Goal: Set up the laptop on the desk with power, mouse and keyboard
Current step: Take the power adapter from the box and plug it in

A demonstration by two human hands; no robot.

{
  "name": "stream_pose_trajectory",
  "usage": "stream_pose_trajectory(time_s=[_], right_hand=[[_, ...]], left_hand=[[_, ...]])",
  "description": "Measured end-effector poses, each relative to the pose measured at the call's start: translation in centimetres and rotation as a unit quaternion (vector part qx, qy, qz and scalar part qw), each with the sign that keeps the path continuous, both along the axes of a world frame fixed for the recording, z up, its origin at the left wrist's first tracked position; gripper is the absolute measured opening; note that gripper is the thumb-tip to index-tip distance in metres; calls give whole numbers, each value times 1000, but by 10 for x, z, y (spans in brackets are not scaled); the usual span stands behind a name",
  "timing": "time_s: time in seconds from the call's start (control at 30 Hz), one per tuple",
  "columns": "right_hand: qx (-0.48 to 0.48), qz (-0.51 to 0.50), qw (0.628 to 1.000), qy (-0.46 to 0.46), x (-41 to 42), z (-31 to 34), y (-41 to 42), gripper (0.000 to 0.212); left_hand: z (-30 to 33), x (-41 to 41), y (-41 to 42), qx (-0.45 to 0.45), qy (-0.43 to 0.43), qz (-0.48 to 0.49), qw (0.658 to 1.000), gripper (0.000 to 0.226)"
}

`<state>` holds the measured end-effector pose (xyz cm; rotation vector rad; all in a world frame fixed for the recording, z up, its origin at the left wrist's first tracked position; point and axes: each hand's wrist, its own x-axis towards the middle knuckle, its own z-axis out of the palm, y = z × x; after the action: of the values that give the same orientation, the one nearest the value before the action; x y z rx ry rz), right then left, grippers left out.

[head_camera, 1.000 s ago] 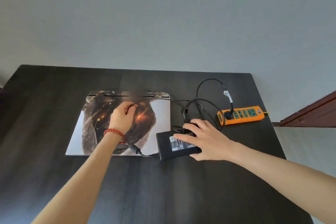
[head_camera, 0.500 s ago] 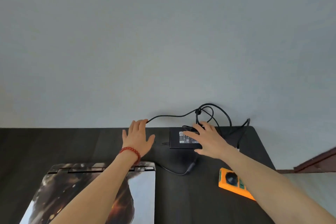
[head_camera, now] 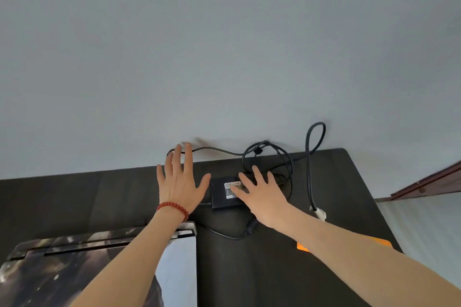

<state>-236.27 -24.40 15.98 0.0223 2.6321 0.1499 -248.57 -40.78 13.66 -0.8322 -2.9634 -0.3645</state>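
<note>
The closed laptop (head_camera: pixel 74 269), its lid covered in a dark picture, lies at the near left of the black desk (head_camera: pixel 99 207). The black power adapter (head_camera: pixel 222 197) sits near the desk's far edge. My right hand (head_camera: pixel 262 192) lies flat on the adapter's right part, fingers spread, not gripping. My left hand (head_camera: pixel 179 182) is spread flat just left of the adapter, its fingertips at the thin black cable (head_camera: pixel 214 150) that arcs past the far edge. Another length of cable (head_camera: pixel 224 234) runs from the adapter toward the laptop's rear corner.
Loops of thick power cord (head_camera: pixel 315 137) stand up past the desk's far right edge, ending in a white plug (head_camera: pixel 320 213). An orange power strip (head_camera: pixel 303 248) shows partly under my right forearm. A grey wall is behind; brown wooden trim (head_camera: pixel 424 184) is at right.
Both hands have slid with the adapter and cable from beside the laptop to the desk's far edge. The cord loops now stick out past that edge. My view has tilted up.
</note>
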Motion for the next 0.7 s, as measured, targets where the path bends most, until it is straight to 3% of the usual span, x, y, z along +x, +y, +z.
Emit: stream_pose_trajectory(time_s=[0.03, 0.1, 0.2, 0.27, 0.33, 0.4, 0.5, 0.6, 0.7], right_hand=[[-6, -11, 1000, 12, 6, 9, -10, 83], [-15, 15, 991, 132, 22, 30, -25, 75], [11, 90, 923, 373, 41, 54, -27, 43], [48, 26, 896, 440, 47, 67, -20, 45], [92, -103, 895, 425, 44, 71, -7, 58], [68, -187, 911, 362, 43, 65, 0, 66], [12, -193, 951, 241, 32, 37, 10, 71], [38, -184, 972, 144, 19, 20, 21, 67], [36, -184, 975, 122, 12, 20, 21, 62]], left_hand=[[2, 2, 1, 7, -1, -7, 1000, 81], [8, 8, 0, 10, 7, -27, 1000, 79], [15, 15, -6, 6, 24, -56, 998, 77], [19, 21, -9, -10, 21, -72, 997, 77], [19, 27, -7, -31, 8, -81, 996, 77], [18, 35, -4, -51, -13, -86, 995, 77], [12, 42, -2, -85, -51, -81, 992, 77], [7, 44, -9, -136, -97, -80, 983, 75], [14, 45, -24, -128, -135, -51, 981, 71]])
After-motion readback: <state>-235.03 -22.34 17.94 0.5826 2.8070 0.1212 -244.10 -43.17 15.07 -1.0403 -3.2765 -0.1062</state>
